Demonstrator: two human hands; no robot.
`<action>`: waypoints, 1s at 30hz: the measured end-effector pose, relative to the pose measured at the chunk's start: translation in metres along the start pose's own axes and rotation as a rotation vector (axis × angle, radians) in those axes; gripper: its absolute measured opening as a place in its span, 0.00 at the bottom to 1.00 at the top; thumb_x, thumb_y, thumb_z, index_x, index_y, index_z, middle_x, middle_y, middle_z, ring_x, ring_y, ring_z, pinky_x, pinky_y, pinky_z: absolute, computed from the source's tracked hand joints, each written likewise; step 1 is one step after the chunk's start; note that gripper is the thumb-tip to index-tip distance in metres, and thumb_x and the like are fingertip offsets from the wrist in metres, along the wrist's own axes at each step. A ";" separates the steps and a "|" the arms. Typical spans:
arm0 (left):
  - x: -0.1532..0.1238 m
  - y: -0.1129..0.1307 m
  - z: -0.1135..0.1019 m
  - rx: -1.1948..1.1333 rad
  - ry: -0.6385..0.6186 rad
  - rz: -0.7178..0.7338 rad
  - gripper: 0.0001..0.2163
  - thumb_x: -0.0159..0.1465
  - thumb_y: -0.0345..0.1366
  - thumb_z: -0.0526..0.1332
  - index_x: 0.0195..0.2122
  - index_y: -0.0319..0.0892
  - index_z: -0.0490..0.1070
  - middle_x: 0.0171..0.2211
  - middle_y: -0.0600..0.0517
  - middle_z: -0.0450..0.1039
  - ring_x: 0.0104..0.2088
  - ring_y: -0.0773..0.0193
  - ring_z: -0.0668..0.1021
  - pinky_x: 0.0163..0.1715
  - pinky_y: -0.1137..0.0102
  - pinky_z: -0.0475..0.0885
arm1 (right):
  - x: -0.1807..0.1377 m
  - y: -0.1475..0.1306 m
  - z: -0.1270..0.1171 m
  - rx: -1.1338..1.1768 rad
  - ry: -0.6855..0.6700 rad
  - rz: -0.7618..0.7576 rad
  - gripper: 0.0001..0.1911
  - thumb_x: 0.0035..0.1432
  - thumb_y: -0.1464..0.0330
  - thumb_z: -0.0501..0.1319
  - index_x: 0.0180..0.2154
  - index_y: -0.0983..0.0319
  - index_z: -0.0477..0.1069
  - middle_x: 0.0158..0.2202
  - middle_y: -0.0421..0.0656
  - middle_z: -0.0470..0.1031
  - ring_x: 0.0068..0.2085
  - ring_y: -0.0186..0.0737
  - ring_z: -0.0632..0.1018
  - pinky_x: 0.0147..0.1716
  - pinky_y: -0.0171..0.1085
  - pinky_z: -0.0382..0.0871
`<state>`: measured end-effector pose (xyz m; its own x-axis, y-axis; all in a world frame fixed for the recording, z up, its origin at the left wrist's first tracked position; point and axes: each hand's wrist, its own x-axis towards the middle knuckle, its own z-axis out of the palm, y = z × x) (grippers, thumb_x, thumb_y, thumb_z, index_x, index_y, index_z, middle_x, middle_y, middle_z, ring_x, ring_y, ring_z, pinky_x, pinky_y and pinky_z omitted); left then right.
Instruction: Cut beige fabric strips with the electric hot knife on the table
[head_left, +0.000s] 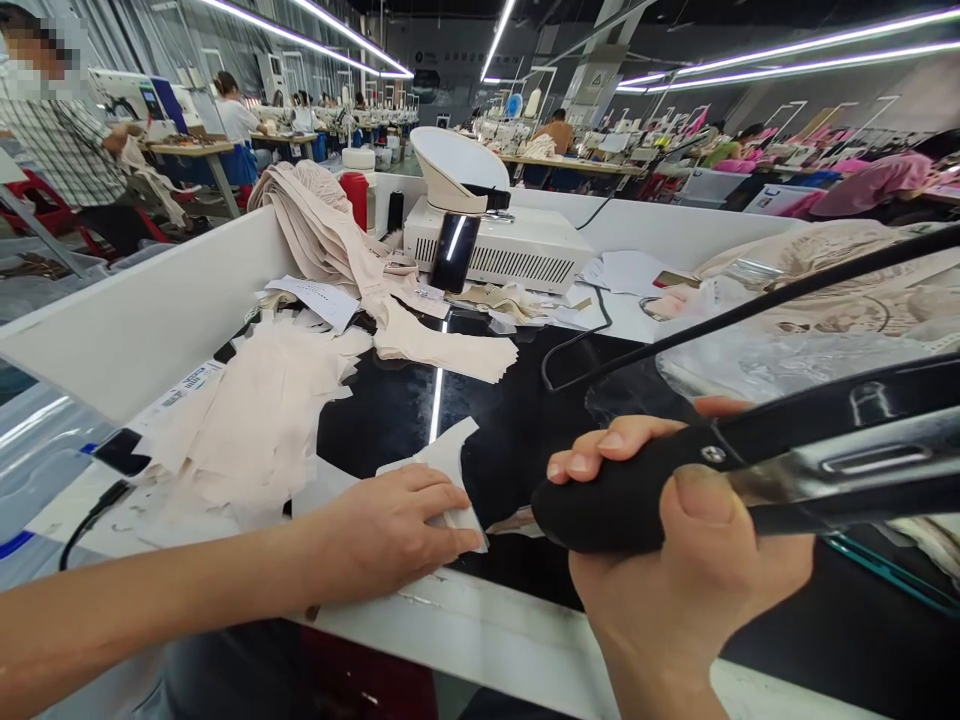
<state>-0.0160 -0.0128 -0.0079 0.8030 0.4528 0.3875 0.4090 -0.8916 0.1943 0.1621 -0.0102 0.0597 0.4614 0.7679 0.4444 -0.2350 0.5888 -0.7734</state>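
Note:
My left hand rests near the front edge of the black glossy work surface, its fingers curled over a small white fabric piece. Part of that piece is hidden under the hand. My right hand is wrapped round a black-handled tool with a long metal bar, raised above the surface on the right. The tool runs out of view at the right edge, so its kind does not show. Left of my left hand lies a spread pile of pale pink fabric pieces. A stack of cut beige pieces lies further back.
A white box unit stands at the back with a phone leaning on it and a white visor on top. A black cable crosses the right side. Plastic-wrapped fabric lies right. A low white wall borders the left.

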 end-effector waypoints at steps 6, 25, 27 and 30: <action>-0.002 -0.002 0.002 -0.055 0.022 -0.035 0.13 0.74 0.33 0.54 0.52 0.44 0.77 0.51 0.41 0.74 0.51 0.54 0.76 0.54 0.59 0.75 | 0.003 0.007 0.006 -0.011 0.006 0.021 0.21 0.44 0.66 0.71 0.41 0.57 0.69 0.24 0.33 0.74 0.20 0.37 0.73 0.18 0.37 0.71; -0.002 -0.002 0.000 -0.035 0.027 -0.057 0.13 0.73 0.33 0.55 0.52 0.46 0.78 0.53 0.40 0.70 0.54 0.53 0.73 0.60 0.55 0.71 | 0.006 0.017 0.011 -0.008 -0.008 -0.013 0.19 0.47 0.68 0.69 0.42 0.56 0.69 0.25 0.32 0.75 0.21 0.36 0.73 0.20 0.36 0.71; -0.002 0.000 0.000 -0.042 0.026 -0.072 0.13 0.73 0.33 0.55 0.52 0.46 0.78 0.53 0.40 0.70 0.54 0.52 0.73 0.59 0.55 0.71 | 0.005 0.019 0.012 -0.010 -0.010 0.001 0.19 0.47 0.68 0.69 0.43 0.57 0.68 0.25 0.32 0.75 0.21 0.35 0.73 0.20 0.37 0.71; -0.003 0.009 0.000 -0.033 0.025 -0.113 0.14 0.72 0.30 0.56 0.53 0.46 0.77 0.53 0.40 0.70 0.56 0.52 0.72 0.58 0.57 0.72 | 0.003 0.017 0.011 -0.022 -0.003 0.020 0.19 0.48 0.68 0.70 0.43 0.57 0.68 0.25 0.33 0.75 0.21 0.36 0.74 0.21 0.37 0.72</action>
<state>-0.0148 -0.0226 -0.0071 0.7415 0.5507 0.3834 0.4817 -0.8346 0.2671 0.1497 0.0051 0.0527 0.4542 0.7802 0.4301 -0.2251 0.5676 -0.7919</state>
